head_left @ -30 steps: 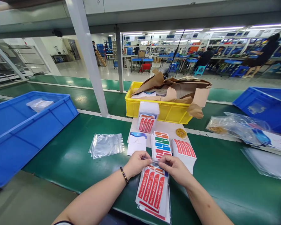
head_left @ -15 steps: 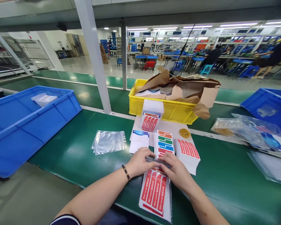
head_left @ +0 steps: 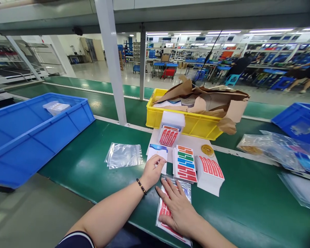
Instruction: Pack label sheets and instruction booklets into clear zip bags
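My right hand (head_left: 179, 210) lies flat with fingers spread on a clear zip bag (head_left: 188, 193) that holds red-and-white label sheets. Just beyond the bag's top edge, my left hand (head_left: 153, 168) is closed, its fingers bent together over the near part of a white card with a blue top (head_left: 157, 148). Whether anything is pinched there is hidden. To the right of that card is a stack of multicoloured label sheets (head_left: 185, 162), then a thick stack of red label sheets (head_left: 210, 174). Several empty clear bags (head_left: 125, 155) lie left of my left hand.
Behind the stacks stands a yellow bin (head_left: 191, 125) with brown paper. A holder with red labels (head_left: 169, 134) leans before it. Rubber bands (head_left: 207, 150) lie to the right. Blue bins (head_left: 74, 117) flank the green table, with plastic-wrapped packs (head_left: 276, 148) at right.
Both hands have come off the bag's top edge. My right hand now presses flat on the bag; my left has shifted to the white-and-blue card. The view has turned slightly left.
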`<act>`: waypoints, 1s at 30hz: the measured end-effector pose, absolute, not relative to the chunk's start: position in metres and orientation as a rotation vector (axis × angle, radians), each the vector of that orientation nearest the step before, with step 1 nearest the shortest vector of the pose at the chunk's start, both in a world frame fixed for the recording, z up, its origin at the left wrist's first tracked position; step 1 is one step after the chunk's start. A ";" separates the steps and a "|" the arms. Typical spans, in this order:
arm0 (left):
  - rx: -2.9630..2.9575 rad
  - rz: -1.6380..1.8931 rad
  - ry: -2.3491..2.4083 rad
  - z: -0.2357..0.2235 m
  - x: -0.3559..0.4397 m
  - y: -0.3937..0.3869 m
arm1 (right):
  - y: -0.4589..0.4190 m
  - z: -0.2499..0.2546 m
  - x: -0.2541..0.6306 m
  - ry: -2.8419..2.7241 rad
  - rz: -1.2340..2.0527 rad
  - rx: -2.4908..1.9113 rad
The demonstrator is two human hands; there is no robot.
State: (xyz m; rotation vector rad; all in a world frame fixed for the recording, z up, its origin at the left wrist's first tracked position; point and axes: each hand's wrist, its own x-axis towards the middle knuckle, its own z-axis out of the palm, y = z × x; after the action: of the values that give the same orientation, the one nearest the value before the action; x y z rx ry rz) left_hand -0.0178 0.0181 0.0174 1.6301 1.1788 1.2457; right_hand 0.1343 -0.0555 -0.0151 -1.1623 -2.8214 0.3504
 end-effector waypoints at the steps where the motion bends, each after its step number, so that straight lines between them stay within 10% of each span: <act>1: 1.621 1.248 1.184 0.017 -0.017 0.018 | -0.055 -0.016 0.135 -2.819 0.348 -1.168; 8: 1.695 1.337 1.251 0.032 -0.025 0.016 | -0.054 -0.008 0.139 -2.793 0.440 -1.154; 22: 1.870 0.260 1.969 0.026 -0.138 0.049 | -0.022 0.023 0.147 -1.960 0.482 -1.035; 30: 2.106 0.369 1.514 0.052 -0.071 0.011 | -0.019 0.004 0.144 -1.542 1.264 -1.210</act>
State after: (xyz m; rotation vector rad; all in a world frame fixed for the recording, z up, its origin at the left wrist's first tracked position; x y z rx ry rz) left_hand -0.0710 0.0107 0.0517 2.1064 1.5138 0.3693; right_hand 0.1438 -0.0189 0.0043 -1.2101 -1.5422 1.2641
